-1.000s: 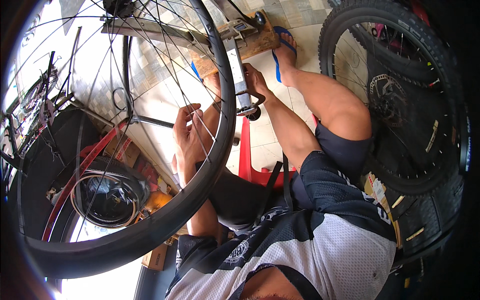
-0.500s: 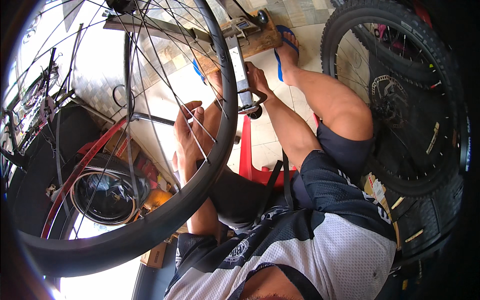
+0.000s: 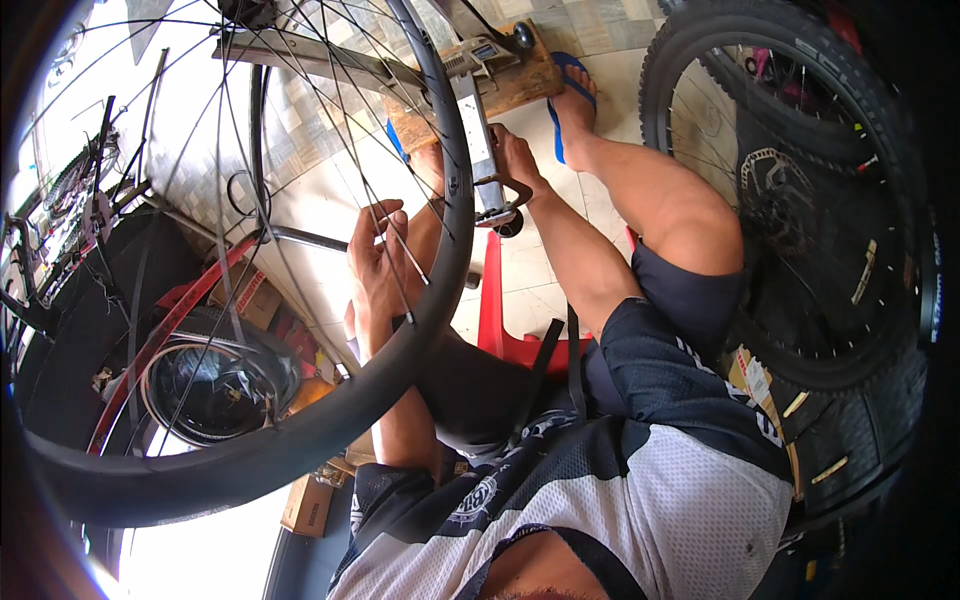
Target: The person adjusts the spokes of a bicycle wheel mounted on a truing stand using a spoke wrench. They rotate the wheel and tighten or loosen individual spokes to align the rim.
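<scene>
A black bicycle rim [image 3: 300,440] with thin spokes stands in a metal truing stand [image 3: 470,110] on a wooden base [image 3: 525,80]. My left hand [image 3: 375,265] reaches in among the spokes near the rim, fingers curled around a spoke. My right hand [image 3: 515,160] is on the far side of the rim. It grips the stand's upright arm just above its dark hooked lever [image 3: 505,195]. I sit on a red stool [image 3: 495,310], with my foot in a blue sandal [image 3: 572,95] by the base.
A complete wheel with a knobbly tyre [image 3: 800,55] and disc rotor [image 3: 775,200] leans at the right. Another tyre and wheel [image 3: 210,385] and a red frame tube [image 3: 170,330] lie lower left, with cardboard boxes [image 3: 310,505] nearby. The floor is tiled.
Both hands keep their holds. The spokes have shifted slightly across the view, and the rim sits a touch further left.
</scene>
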Motion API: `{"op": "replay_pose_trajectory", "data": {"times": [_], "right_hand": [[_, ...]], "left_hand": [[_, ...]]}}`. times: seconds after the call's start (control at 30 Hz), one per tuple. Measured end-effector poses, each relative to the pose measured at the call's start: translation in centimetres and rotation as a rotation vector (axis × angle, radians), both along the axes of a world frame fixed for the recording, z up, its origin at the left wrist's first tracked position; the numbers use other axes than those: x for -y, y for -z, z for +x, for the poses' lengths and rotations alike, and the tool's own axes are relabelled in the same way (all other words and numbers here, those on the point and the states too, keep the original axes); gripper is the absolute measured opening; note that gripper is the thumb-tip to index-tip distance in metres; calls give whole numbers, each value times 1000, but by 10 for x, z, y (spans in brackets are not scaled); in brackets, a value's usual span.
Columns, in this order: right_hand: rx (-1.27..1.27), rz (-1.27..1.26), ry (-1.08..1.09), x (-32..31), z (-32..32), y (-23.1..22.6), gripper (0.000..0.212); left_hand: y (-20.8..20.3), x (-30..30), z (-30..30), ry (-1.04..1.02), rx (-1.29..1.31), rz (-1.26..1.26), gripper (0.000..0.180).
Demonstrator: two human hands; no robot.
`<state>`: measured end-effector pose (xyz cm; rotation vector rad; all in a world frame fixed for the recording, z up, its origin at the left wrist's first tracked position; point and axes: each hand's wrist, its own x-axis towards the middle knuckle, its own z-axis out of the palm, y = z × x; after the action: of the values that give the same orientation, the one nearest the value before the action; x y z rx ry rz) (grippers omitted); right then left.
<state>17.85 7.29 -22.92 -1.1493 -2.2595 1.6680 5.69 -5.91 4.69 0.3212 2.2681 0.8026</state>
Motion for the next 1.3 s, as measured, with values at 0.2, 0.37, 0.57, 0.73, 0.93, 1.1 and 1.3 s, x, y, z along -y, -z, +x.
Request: {"op": "replay_pose_trajectory", "data": {"times": [0.2, 0.37, 0.57, 0.73, 0.93, 1.1, 1.3], "right_hand": [[347, -181, 40, -19, 7, -8, 76], [403, -129, 325, -48, -5, -50, 90], [-4, -80, 405, -110, -25, -158, 75], [-99, 36, 357, -137, -4, -269, 64], [-148, 67, 316, -137, 44, -308, 57], [-103, 37, 270, -130, 60, -289, 53], [-102, 43, 243, -124, 52, -279, 51]], "left_hand": [[7, 1, -4, 63, -62, 34, 37], [19, 6, -7, 78, -90, 55, 40], [31, 9, -5, 14, -145, 108, 36], [3, 7, 3, -317, 130, 418, 32], [-24, -11, 3, -336, 218, 557, 43], [-36, -27, 0, -267, 248, 554, 49], [-47, -35, -5, -233, 300, 678, 46]]}}
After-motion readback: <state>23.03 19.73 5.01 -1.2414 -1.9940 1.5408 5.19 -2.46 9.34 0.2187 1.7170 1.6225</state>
